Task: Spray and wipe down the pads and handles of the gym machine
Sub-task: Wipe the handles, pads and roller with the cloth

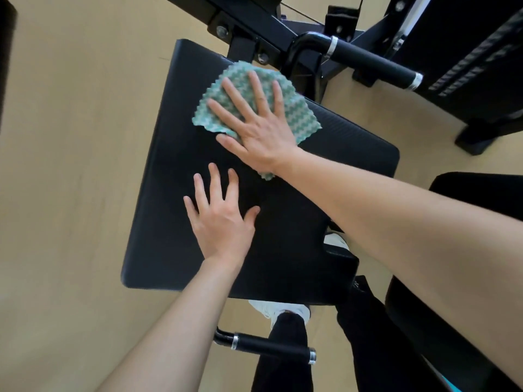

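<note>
Pad: the black pad [175, 193] fills the middle of the view, and every place below is given from it.
Cloth: the green-and-white cloth [300, 114] lies on the pad's far part, close to its far edge, pinned under your right hand.
Right hand: your right hand [260, 131] lies flat on the cloth with the fingers straight and spread wide. The palm presses down and nothing is curled round the fabric.
Left hand: your left hand [220, 222] rests flat on bare pad, nearer you than the cloth and apart from it, fingers spread, holding nothing.
Handles: the far handle [373, 62] sits beyond the pad's far right corner and the near handle [271, 346] lies off its near edge. You touch neither.
Risk, slipping cloth: you only press the cloth, so a fast stroke may bunch it under your palm or push it off the far edge.
Risk, knuckles: the bolted frame [243, 29] sits just past that far edge, and an overlong push could run your fingertips into it.
Risk, missed patch: your left hand covers pad the cloth cannot reach until you lift it, and it may smear that spot.
Spray: no bottle is in view, and you cannot tell whether the pad is wet.
</note>
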A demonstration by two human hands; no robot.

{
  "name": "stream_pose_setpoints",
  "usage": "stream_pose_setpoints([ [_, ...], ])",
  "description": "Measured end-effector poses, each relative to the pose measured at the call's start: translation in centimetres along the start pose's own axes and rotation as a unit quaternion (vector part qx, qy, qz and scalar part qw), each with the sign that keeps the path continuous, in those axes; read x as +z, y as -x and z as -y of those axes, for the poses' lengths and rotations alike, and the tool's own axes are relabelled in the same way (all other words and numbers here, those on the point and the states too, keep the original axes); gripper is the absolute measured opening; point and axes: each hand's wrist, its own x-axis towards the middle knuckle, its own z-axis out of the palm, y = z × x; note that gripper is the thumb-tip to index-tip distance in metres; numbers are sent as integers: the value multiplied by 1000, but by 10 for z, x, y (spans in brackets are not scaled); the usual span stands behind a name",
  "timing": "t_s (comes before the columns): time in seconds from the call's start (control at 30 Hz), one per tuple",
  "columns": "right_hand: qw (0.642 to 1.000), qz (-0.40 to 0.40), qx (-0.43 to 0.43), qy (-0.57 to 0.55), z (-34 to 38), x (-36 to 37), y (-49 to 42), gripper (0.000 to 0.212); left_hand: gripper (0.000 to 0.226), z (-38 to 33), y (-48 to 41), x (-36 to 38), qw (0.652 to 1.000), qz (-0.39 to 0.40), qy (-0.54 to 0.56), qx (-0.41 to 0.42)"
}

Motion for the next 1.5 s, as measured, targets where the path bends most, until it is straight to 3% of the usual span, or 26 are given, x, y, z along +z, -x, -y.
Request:
stream_pose_setpoints([
  [0.1, 1000, -2, 12, -16, -14, -3, 6, 67, 87, -4, 0, -4, 1000, 13, -9, -3],
  [0.3, 978, -12, 201, -58, -66, 12, 91, 60, 85, -8, 2, -9, 999, 36, -16, -2],
  [0.5, 922, 8, 375, -91, -107, 32, 169, 60, 84, -4, 2, -4, 999, 35, -19, 15],
  [0.67, 896, -12, 432, -107, -100, 38, 169, 61, 82, -1, 2, 4, 999, 27, -25, 28],
  [0.73, 912, -12, 396, -104, -86, 37, 161, 60, 81, 0, 3, 8, 999, 22, -26, 32],
  [0.9, 982, 36, 166, -85, -25, 35, 150, 58, 78, 4, 3, 13, 999, 14, -19, 47],
  [1.03, 994, 87, 31, -52, 34, 57, 179, 63, 71, 3, 5, 10, 997, 7, 58, 53],
  [1.17, 989, 82, -4, -121, 50, 57, 207, 78, 61, 6, 18, 6, 980, -64, 183, 35],
  [1.3, 967, -74, 99, -222, 36, 50, 233, 73, 51, -7, 54, 15, 962, -170, 168, 135],
  [1.4, 960, -80, 147, -223, 22, 60, 240, 63, 50, -28, 64, 29, 959, -79, 110, 250],
  [1.5, 982, 14, 127, -140, 24, 75, 244, 64, 63, -30, 55, 48, 973, 12, 14, 231],
])
